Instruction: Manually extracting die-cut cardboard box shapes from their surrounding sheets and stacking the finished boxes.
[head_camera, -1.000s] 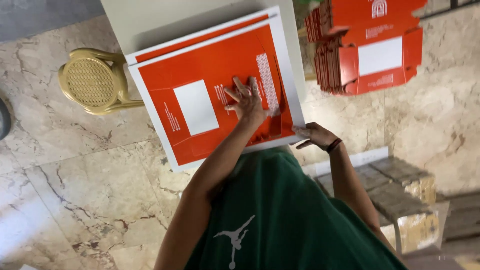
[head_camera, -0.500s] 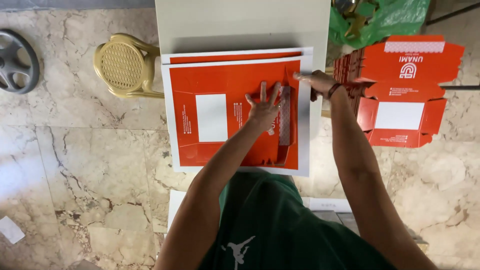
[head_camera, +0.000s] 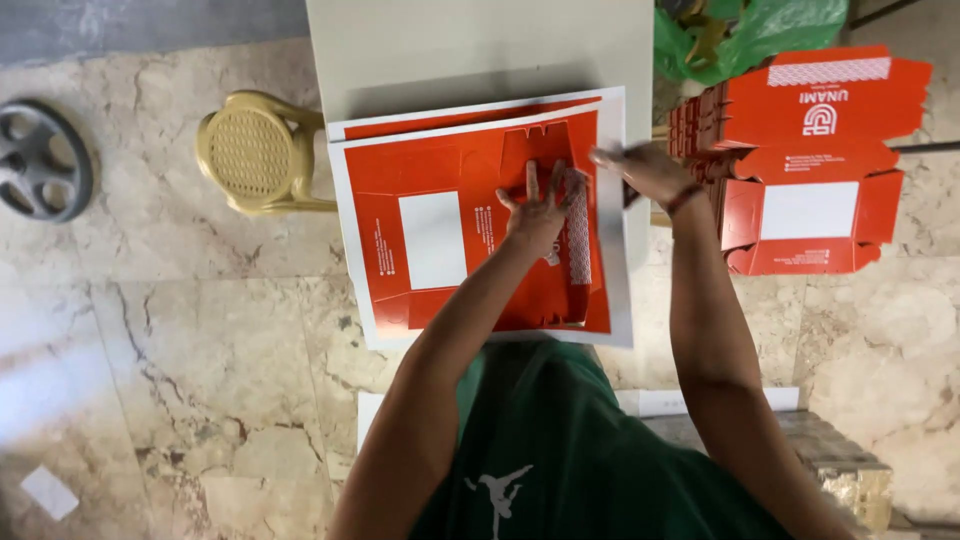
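A flat printed carton sheet (head_camera: 450, 230), orange-red with a white border and a white panel, lies on top of a stack on the pale table (head_camera: 470, 50). My left hand (head_camera: 540, 210) presses flat on the sheet's middle, fingers spread. At the sheet's upper right edge my right hand (head_camera: 645, 172) is blurred, its fingers touching or pinching the white border; the grip is not clear. A dark band sits on that wrist.
A stack of punched-out orange-red carton blanks (head_camera: 810, 160) stands right of the table. A yellow plastic chair (head_camera: 255, 150) is on the left, a grey metal wheel (head_camera: 40, 160) further left. Green plastic bags (head_camera: 760, 25) lie at top right. Marble floor all around.
The view has shifted, bringing the sheet square under me. My right hand moved from the sheet's near right corner up to its far right edge. My left hand stayed pressed on the sheet.
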